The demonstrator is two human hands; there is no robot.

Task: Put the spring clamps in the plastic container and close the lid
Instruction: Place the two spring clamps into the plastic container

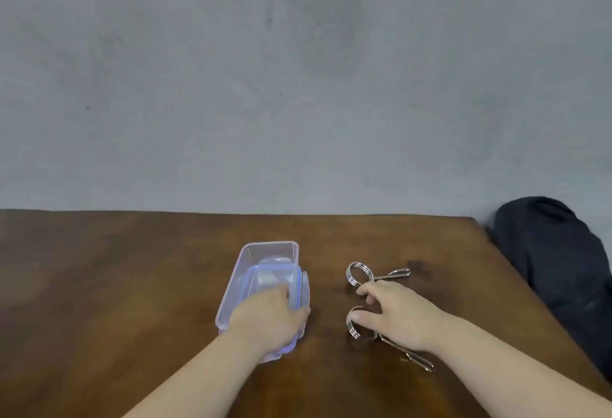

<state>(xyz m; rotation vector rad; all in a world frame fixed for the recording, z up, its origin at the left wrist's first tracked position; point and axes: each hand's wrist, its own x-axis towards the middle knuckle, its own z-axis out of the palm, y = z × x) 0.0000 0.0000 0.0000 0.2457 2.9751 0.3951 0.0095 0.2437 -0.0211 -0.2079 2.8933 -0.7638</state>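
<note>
A clear plastic container (239, 273) stands on the brown table (126, 288), left of centre. Its clear lid with a blue seal (303, 286) lies askew over the container's near right part. My left hand (269, 316) grips the lid, fingers on top and thumb at its right edge. Two metal spring clamps lie to the right. The far clamp (359, 273) points its handles right; the near clamp (409, 357) points toward me. My right hand (399, 308) is spread over them, its thumb on the near clamp's coil and fingertips beside the far clamp's coil.
A black bag (556, 262) sits off the table's right edge. A grey wall (298, 86) rises directly behind the table's far edge. Bare wood stretches left of the container and in front of my arms.
</note>
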